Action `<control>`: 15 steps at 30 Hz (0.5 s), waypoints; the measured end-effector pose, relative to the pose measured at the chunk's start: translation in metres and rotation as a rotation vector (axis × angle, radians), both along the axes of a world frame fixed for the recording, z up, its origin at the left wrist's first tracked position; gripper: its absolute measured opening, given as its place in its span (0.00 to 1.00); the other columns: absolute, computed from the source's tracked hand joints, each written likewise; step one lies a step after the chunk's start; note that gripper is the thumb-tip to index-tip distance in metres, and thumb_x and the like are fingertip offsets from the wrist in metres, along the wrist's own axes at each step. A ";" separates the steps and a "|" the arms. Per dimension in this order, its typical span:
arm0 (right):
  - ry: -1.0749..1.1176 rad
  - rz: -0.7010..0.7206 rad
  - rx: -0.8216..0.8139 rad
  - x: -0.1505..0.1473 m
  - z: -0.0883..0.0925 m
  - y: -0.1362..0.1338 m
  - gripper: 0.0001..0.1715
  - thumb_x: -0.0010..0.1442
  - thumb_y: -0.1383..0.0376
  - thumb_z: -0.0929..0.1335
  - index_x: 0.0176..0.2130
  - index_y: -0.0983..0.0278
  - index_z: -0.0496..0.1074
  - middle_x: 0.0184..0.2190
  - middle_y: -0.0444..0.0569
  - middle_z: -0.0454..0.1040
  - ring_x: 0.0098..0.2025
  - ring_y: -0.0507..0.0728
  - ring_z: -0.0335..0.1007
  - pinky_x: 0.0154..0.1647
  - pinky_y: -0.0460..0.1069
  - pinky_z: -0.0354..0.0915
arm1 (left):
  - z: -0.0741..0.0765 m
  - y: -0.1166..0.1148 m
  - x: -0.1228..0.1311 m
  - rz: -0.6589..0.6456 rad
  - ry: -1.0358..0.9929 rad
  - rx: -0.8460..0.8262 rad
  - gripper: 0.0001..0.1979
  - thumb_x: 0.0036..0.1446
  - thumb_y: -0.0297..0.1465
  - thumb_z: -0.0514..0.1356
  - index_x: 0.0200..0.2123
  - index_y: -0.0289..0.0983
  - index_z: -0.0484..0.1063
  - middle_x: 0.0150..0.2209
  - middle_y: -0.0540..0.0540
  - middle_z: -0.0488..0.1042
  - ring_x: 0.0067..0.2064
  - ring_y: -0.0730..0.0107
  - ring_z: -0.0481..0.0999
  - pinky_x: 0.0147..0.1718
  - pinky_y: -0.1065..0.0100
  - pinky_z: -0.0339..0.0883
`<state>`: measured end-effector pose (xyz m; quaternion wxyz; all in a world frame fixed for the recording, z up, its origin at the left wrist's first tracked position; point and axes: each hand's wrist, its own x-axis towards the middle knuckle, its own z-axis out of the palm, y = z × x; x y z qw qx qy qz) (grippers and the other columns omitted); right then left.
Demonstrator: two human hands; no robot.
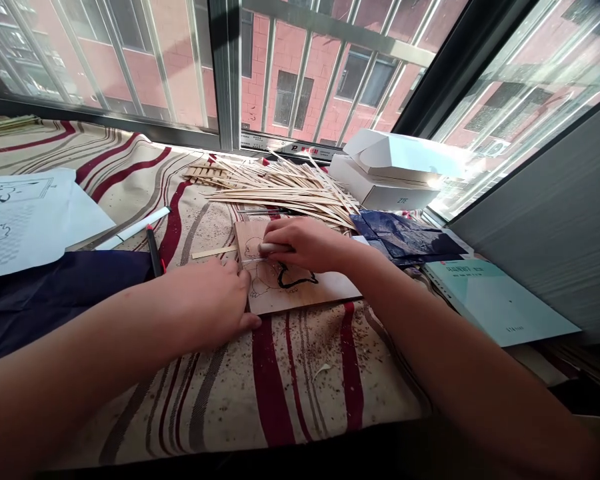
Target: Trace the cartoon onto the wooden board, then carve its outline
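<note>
A wooden board (330, 287) with a line drawing on it lies on the striped cloth. Part of the drawing is a thick black curved line. My left hand (213, 300) grips the board's left edge, fingers bent at the side and thumb by the near corner. Over the board's upper left part, my right hand (307, 243) is closed around a short pale rod-like tool (275, 248), its end pointing left at the drawing. What the tool is exactly does not show. A thin wood strip (213, 253) lies just left of the board.
Behind the board is a pile of thin wood strips (285, 187). A white box (395, 173), dark blue paper (405, 237) and a pale green book (495, 300) lie to the right. Printed sheets (25, 220) and a black pen (154, 252) are leftward. Crumbs litter the cloth (310, 373).
</note>
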<state>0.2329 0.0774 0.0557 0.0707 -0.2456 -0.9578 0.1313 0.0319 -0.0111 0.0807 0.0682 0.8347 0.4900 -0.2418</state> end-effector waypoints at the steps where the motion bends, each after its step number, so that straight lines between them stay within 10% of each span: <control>1: -0.003 -0.005 -0.001 0.002 -0.001 0.001 0.12 0.74 0.62 0.66 0.38 0.65 0.73 0.44 0.54 0.75 0.42 0.58 0.66 0.44 0.51 0.57 | 0.000 0.000 0.000 0.000 -0.003 -0.001 0.32 0.69 0.48 0.59 0.65 0.30 0.76 0.59 0.25 0.80 0.61 0.34 0.79 0.59 0.45 0.73; 10: -0.126 -0.072 0.071 0.000 0.006 -0.003 0.06 0.68 0.68 0.65 0.36 0.63 0.68 0.41 0.53 0.74 0.37 0.56 0.62 0.38 0.51 0.51 | 0.001 0.000 0.003 -0.019 0.049 -0.024 0.32 0.72 0.48 0.56 0.65 0.29 0.74 0.59 0.26 0.78 0.61 0.36 0.77 0.61 0.44 0.71; 15: 0.220 -0.152 -0.009 0.023 0.021 -0.002 0.05 0.68 0.64 0.68 0.38 0.63 0.71 0.36 0.49 0.75 0.36 0.55 0.65 0.41 0.51 0.57 | -0.008 0.001 -0.005 -0.037 0.010 0.024 0.31 0.69 0.50 0.56 0.61 0.32 0.77 0.57 0.28 0.80 0.59 0.37 0.79 0.58 0.46 0.73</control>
